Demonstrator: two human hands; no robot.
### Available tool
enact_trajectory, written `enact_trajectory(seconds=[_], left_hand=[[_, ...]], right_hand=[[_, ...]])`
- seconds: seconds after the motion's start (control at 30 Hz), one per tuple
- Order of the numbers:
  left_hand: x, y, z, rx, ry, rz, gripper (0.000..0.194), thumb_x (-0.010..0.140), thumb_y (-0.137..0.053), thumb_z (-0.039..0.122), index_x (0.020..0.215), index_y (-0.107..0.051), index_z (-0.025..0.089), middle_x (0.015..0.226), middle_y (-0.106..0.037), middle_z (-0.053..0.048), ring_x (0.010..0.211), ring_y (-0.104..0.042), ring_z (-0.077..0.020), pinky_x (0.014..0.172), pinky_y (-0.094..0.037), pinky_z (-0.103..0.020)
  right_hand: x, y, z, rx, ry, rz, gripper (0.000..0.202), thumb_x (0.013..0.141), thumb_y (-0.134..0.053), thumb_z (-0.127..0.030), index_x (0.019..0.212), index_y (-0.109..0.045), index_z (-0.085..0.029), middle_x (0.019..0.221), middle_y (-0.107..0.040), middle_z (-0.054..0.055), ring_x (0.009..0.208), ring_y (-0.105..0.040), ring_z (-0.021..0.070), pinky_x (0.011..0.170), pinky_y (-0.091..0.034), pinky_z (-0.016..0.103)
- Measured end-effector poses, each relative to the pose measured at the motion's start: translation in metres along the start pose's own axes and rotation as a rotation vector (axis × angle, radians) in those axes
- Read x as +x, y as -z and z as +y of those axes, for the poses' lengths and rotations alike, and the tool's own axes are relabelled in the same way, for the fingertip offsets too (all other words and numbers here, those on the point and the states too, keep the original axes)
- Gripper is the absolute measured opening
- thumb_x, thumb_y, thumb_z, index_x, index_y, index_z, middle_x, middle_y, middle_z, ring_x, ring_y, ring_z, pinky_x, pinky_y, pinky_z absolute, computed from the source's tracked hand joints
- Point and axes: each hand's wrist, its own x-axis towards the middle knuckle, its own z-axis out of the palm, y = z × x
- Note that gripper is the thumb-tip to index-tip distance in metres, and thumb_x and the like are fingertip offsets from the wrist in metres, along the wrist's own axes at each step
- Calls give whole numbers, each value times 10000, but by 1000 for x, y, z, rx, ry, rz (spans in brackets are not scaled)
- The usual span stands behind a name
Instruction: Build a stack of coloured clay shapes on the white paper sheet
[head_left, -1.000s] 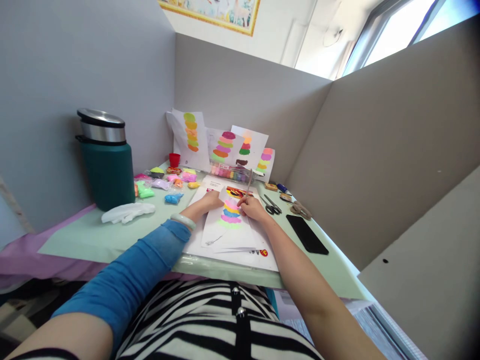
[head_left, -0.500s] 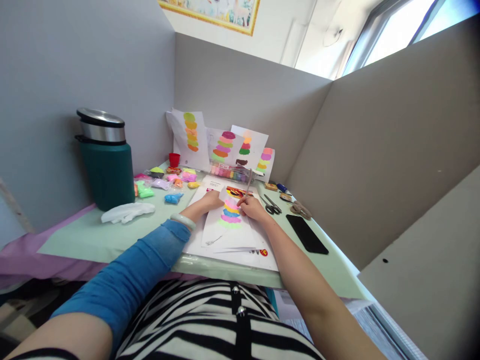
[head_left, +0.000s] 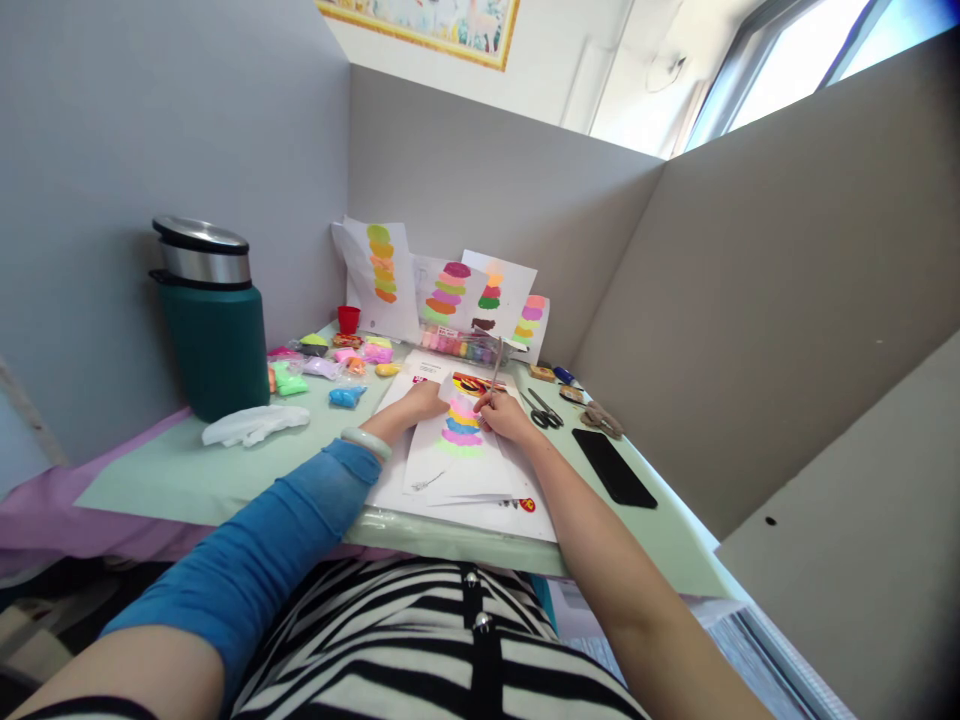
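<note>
My left hand (head_left: 425, 401) is closed at the upper left edge of a white sheet of paper (head_left: 472, 476), pinching it. Stacked bands of pink, yellow, blue, violet and pale green colour (head_left: 460, 430) run down the sheet, with a small grey pencil-like sketch near its lower left. In my right hand (head_left: 504, 414) is a thin stick-like tool (head_left: 498, 360), pointing upward from the fingers; its lower tip is too small to make out. That hand rests on the sheet's right side, beside the coloured bands. Beneath lies a larger white printed board (head_left: 536, 523).
Scissors (head_left: 546, 412) and a black phone (head_left: 613, 468) lie to the right. A green tumbler (head_left: 217, 345), white glove-like item (head_left: 255, 425) and bagged coloured clay-like lumps (head_left: 322, 368) are left. Painted sheets (head_left: 394, 290) lean against the back partition, behind a marker pack (head_left: 457, 343).
</note>
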Motion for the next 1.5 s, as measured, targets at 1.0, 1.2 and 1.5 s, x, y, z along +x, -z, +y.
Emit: enact_trajectory(seconds=[1.0, 1.2, 1.5], left_hand=[[0, -3, -1, 134, -73, 16, 430, 775, -537, 319, 1132, -583, 82, 1178, -604, -177, 1045, -586, -268, 785, -457, -271], [2, -4, -2, 155, -86, 23, 403, 780, -530, 322, 1115, -586, 105, 1167, -612, -163, 1043, -586, -261, 785, -457, -257], [-1, -5, -1, 165, -110, 27, 419, 791, -513, 334, 1123, -575, 86, 1147, -614, -174, 1038, -585, -271, 777, -457, -272]], right_hand=[[1, -1, 0, -24, 10, -9, 288, 717, -420, -130, 886, -650, -162, 597, -641, 7, 624, -604, 140, 580, -382, 204], [1, -2, 0, -20, 10, -3, 285, 720, -421, -126, 886, -650, -155, 596, -640, 5, 612, -601, 136, 589, -388, 202], [2, -3, 3, 0, 28, -9, 263, 720, -423, -130, 872, -637, -155, 585, -633, 4, 590, -594, 136, 557, -382, 203]])
